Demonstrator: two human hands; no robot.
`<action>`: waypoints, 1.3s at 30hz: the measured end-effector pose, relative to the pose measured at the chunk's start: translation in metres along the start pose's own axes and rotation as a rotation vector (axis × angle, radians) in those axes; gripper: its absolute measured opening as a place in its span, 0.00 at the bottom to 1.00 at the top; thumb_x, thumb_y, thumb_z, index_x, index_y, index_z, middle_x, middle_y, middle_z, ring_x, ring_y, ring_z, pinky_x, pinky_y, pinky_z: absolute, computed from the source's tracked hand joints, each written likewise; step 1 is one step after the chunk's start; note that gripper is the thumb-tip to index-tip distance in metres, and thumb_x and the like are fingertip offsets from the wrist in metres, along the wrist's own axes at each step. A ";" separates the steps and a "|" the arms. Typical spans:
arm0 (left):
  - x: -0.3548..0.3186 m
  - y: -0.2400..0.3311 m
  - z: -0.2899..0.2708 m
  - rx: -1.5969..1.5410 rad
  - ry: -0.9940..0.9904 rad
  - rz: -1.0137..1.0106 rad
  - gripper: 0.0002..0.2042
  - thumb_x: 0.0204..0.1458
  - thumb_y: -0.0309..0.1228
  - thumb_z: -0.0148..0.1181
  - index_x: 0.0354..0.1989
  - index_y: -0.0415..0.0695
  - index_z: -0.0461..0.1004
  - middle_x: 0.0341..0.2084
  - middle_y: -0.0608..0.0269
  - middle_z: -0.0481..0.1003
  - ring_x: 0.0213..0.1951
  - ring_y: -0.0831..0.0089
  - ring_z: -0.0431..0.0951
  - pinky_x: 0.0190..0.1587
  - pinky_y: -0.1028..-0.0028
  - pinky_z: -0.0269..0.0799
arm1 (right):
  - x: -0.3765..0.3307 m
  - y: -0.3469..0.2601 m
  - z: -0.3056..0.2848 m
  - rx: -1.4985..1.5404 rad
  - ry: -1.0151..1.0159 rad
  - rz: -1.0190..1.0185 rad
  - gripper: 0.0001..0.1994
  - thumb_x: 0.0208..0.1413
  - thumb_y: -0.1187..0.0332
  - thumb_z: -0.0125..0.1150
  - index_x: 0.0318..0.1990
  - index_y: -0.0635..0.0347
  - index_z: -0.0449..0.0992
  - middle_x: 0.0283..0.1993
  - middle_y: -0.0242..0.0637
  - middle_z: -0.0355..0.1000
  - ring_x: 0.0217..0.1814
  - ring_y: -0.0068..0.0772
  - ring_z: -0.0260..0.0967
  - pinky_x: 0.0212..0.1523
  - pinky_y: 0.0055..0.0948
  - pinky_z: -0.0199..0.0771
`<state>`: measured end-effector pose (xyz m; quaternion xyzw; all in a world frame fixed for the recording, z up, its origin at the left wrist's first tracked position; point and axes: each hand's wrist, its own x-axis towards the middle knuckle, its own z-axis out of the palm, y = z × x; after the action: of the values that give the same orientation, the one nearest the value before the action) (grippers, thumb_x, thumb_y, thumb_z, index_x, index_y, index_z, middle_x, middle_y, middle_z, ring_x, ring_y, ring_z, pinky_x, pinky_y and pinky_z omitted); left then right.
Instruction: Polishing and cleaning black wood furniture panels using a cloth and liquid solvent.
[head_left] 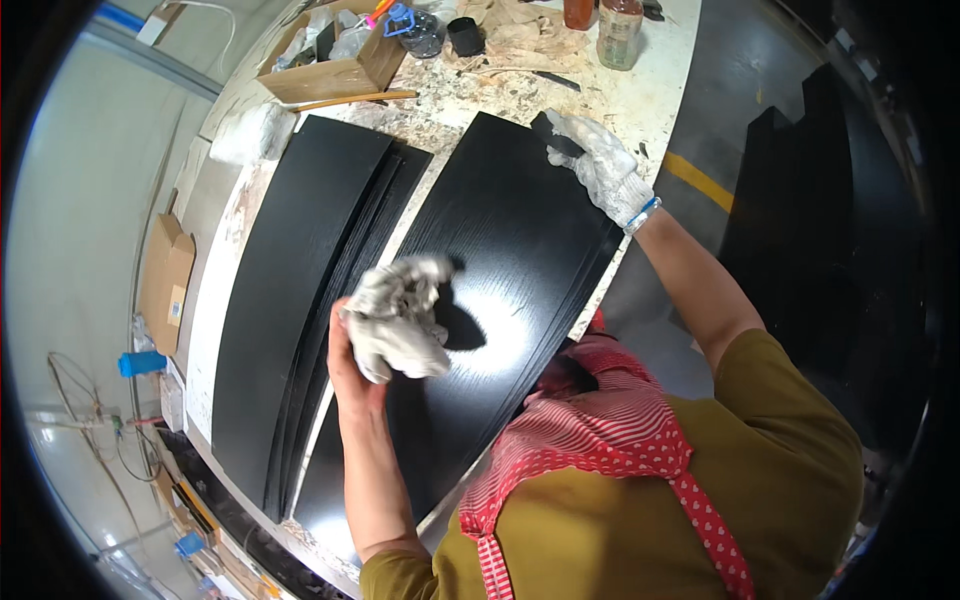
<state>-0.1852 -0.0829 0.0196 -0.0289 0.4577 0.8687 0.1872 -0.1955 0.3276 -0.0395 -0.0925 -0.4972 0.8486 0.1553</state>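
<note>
glossy black panel (500, 250), faint woodgrain

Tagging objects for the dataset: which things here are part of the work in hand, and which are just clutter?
In use:
left hand with crumpled rag
black panel being wiped
gloved right hand steadying its far end

Lying about:
stacked black panels
cardboard box
bottles
black cup

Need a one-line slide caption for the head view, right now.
Left hand presses a crumpled rag on a glossy black panel; gloved right hand steadies its far edge.
</note>
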 end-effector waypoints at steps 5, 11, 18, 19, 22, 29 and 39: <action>0.010 -0.001 -0.015 0.738 0.114 0.140 0.11 0.58 0.21 0.46 0.44 0.40 0.75 0.61 0.55 0.72 0.62 0.63 0.70 0.66 0.65 0.62 | 0.011 -0.013 -0.005 0.154 0.005 0.202 0.21 0.68 0.63 0.57 0.63 0.65 0.71 0.51 0.42 0.72 0.47 0.37 0.74 0.48 0.34 0.79; -0.035 0.008 -0.014 0.872 0.552 0.024 0.28 0.66 0.50 0.51 0.68 0.48 0.62 0.62 0.58 0.69 0.62 0.68 0.68 0.61 0.69 0.64 | 0.025 -0.022 -0.038 0.473 -0.136 0.404 0.19 0.67 0.66 0.59 0.61 0.65 0.71 0.49 0.48 0.74 0.44 0.40 0.77 0.40 0.33 0.84; -0.054 0.011 0.044 0.919 0.625 0.117 0.18 0.58 0.29 0.65 0.55 0.38 0.74 0.44 0.63 0.77 0.46 0.76 0.75 0.51 0.74 0.70 | 0.052 -0.041 -0.079 0.375 -0.048 0.515 0.22 0.71 0.61 0.50 0.66 0.65 0.63 0.65 0.45 0.67 0.54 0.50 0.74 0.45 0.38 0.86; -0.053 0.019 0.053 0.828 0.603 0.366 0.08 0.62 0.30 0.62 0.44 0.40 0.78 0.36 0.69 0.79 0.37 0.83 0.75 0.42 0.80 0.71 | 0.059 -0.045 -0.082 0.386 -0.089 0.530 0.22 0.70 0.62 0.52 0.66 0.65 0.63 0.63 0.48 0.69 0.53 0.48 0.75 0.46 0.38 0.85; -0.044 0.059 0.078 1.242 0.571 0.247 0.08 0.63 0.30 0.61 0.41 0.36 0.77 0.35 0.67 0.77 0.38 0.82 0.72 0.41 0.78 0.69 | 0.069 -0.055 -0.089 0.569 -0.325 0.607 0.23 0.71 0.61 0.51 0.66 0.66 0.63 0.60 0.50 0.71 0.52 0.47 0.76 0.46 0.38 0.85; -0.020 0.073 0.144 1.464 0.514 0.034 0.10 0.58 0.31 0.64 0.41 0.36 0.79 0.27 0.64 0.78 0.30 0.81 0.73 0.35 0.76 0.71 | 0.059 -0.057 -0.096 0.311 -0.156 0.374 0.23 0.73 0.63 0.46 0.68 0.69 0.61 0.72 0.47 0.60 0.53 0.44 0.74 0.50 0.36 0.82; 0.044 -0.042 0.096 1.774 0.333 0.342 0.21 0.59 0.38 0.62 0.60 0.44 0.73 0.59 0.48 0.70 0.59 0.49 0.71 0.60 0.56 0.67 | 0.060 -0.054 -0.113 0.331 -0.060 0.427 0.21 0.72 0.62 0.48 0.63 0.68 0.67 0.74 0.44 0.58 0.53 0.38 0.73 0.50 0.36 0.80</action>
<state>-0.1995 0.0292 0.0321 0.0688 0.9758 0.1994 -0.0585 -0.2070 0.4660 -0.0479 -0.1432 -0.3254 0.9342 -0.0289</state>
